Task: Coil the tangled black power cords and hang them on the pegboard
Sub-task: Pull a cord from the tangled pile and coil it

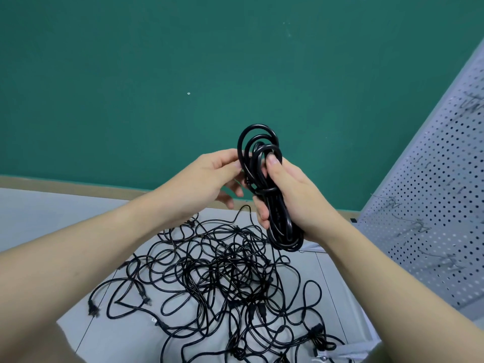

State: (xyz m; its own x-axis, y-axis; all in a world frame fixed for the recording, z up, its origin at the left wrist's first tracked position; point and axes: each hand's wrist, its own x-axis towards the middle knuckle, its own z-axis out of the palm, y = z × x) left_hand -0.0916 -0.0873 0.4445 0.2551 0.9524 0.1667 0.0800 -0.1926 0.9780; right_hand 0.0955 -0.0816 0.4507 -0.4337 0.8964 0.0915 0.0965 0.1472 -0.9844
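We hold the coil [272,195] in our right hand [296,203], fingers and thumb wrapped round its middle, thumb tip pressed on the upper loops. The coil's long axis runs near upright, leaning a little toward our left at the top: rounded loops stand clear above the fist, and the bottom bend hangs out below the heel of the hand. A wrap of cord crosses the bundle at about mid-height, just beside our right fingers, so we judge the coil is bound or nearly so. Our left hand [209,179] sits just left of the coil, fingertips touching or pinching the outermost upper loop; we cannot tell whether a free end lies under those fingers. The pegboard [429,195] stands to the right of the coil, well apart, its face slanting away up and right, with thin wire hooks [419,224] dotted over it; the nearest ones lie right of the coil and about level with its lower half. So the right hand is the nearer one to the board, and the upper loops, free of the grip, are the part to present to a hook. We judge the coming move as a carry to the right, with the open top loop leading. Below the coil, the pile [230,279] of loose black cords lies tangled on the grey floor [52,213], not yet sorted.
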